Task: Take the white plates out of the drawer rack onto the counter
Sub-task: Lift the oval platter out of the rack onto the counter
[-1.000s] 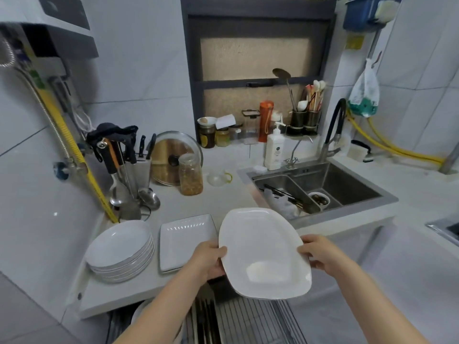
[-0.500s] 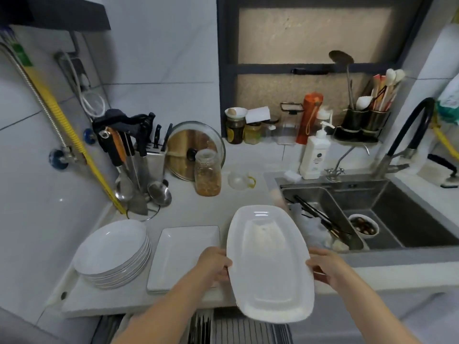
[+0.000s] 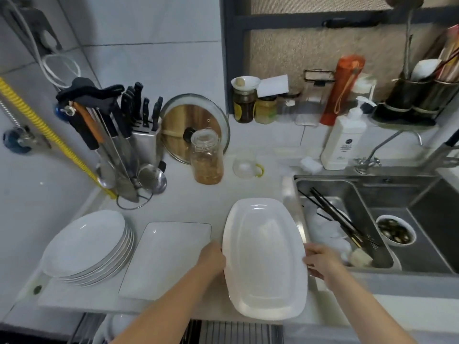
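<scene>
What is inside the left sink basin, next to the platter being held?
In the sink basin: long black chopsticks lying diagonally over crumpled white material, plus a pale lump near the front. The right hand and oval platter cover the basin's near-left corner.

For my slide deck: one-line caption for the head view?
Both hands, left hand and right hand, hold an oblong white platter over the counter, beside a square plate.
</scene>
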